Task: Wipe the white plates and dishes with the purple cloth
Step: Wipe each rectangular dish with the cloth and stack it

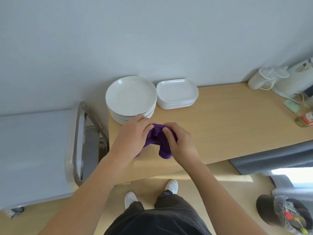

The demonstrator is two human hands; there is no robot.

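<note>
- The purple cloth (157, 139) is deep violet, soft and crumpled. It is bunched into folds with two lobes hanging down, and it is held just in front of the stack of round plates (131, 97), over the pale wooden surface (228, 119).
- The left hand (133, 134) grips the cloth's left side, with its fingers curled over the top edge close to the front rim of the round plates.
- The right hand (179, 143) pinches the cloth's right side, thumb pressed into the fabric.
- The round plates are white, shallow and faintly speckled.
- A stack of white square dishes (177, 92) with rounded corners stands just right of the round plates.
- A white kettle (294, 82) stands well to the right of the round plates.
</note>
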